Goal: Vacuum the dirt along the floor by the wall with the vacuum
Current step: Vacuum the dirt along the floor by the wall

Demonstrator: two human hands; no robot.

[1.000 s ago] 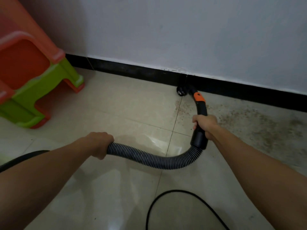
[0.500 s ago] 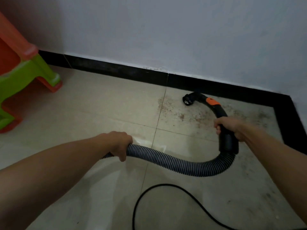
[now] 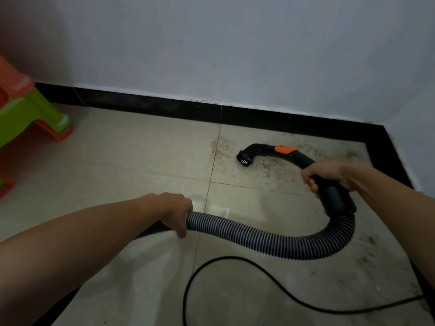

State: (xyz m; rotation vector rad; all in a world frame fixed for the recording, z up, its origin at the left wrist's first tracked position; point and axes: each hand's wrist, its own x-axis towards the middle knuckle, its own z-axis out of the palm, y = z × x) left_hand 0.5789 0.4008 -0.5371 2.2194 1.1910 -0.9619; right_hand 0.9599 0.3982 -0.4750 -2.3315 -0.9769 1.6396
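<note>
Head view looks down on a tiled floor point(image 3: 146, 156) at the corner of a room. No containers are in sight. The vacuum shows only as its parts: a curved black wand point(image 3: 296, 156) with an orange slider point(image 3: 284, 149) on top, ending in a small round nozzle point(image 3: 244, 158) whose opening faces left and down, just above or on the floor; contact cannot be told. The nozzle sits near the wall, in the scatter of brownish dirt point(image 3: 266, 170) that spreads over the tile toward the corner. The right hand point(image 3: 324, 172) has its fingers wrapped tight around the black wand, just above the wide cuff point(image 3: 336, 198) where the ribbed grey hose point(image 3: 270, 241) joins. The hose bends down and loops leftward to the left hand point(image 3: 176, 212), whose fingers are curled closed around it, and runs on behind that forearm. A thin black power cord point(image 3: 235, 258) curves over the floor below the hose. The tiles are pale beige and glossy, with darker smudges of dirt at the right. A black skirting board point(image 3: 146, 104) runs along the foot of the white wall point(image 3: 211, 43) and turns at the right-hand corner. Stacked orange and green plastic stools point(image 3: 30, 114) stand at the left edge.
</note>
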